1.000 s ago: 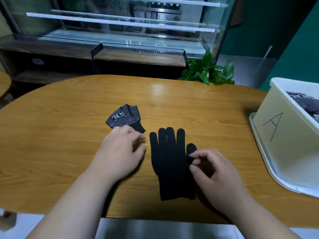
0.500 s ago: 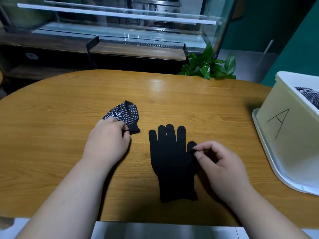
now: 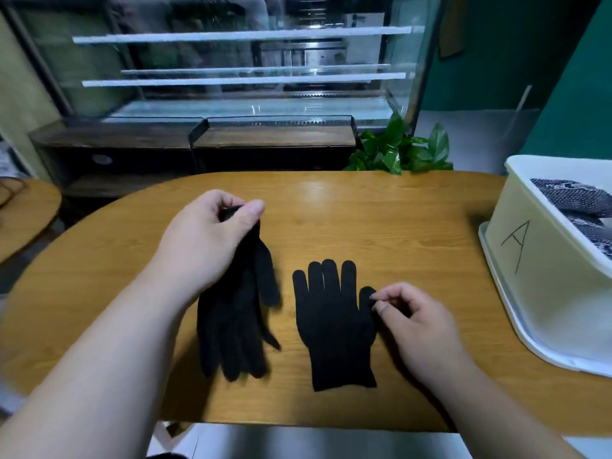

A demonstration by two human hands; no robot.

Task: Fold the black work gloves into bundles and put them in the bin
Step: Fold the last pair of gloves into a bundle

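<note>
1. Flat glove (image 3: 331, 329): black and palm-down on the wooden table (image 3: 397, 220), near its front edge. Its fingers point away from the person and its cuff toward them. The whole outline is visible except the thumb tip, which is covered.
2. Right hand (image 3: 409, 318): fingers curled, with thumb and forefinger pinching the thumb tip of the flat glove. The remaining fingers tuck under the palm and cannot be seen.
3. Second glove (image 3: 238, 323): black, hanging cuff-up and fingers-down, just left of the flat glove. It is blurred, so the weave and which side faces me are unreadable. I cannot tell whether the lowest fingertips touch the table.
4. Left hand (image 3: 205, 250): raised above the table, gripping the hanging glove's cuff between thumb and curled fingers. The cuff is mostly hidden inside the grip.
5. Bin (image 3: 546, 309): cream plastic with a handwritten "A" on its near wall. It stands at the table's right end, well apart from both gloves, and the frame edge cuts it off.
6. The bin stands on a white lid (image 3: 579, 366).
7. Bin contents: dark dotted gloves (image 3: 576, 200), seen only in part, so the count is not determinable.
8. Beyond the table are a leafy plant (image 3: 400, 150) and a glass display case (image 3: 251, 77), whose interior is blurred by reflections.
</note>
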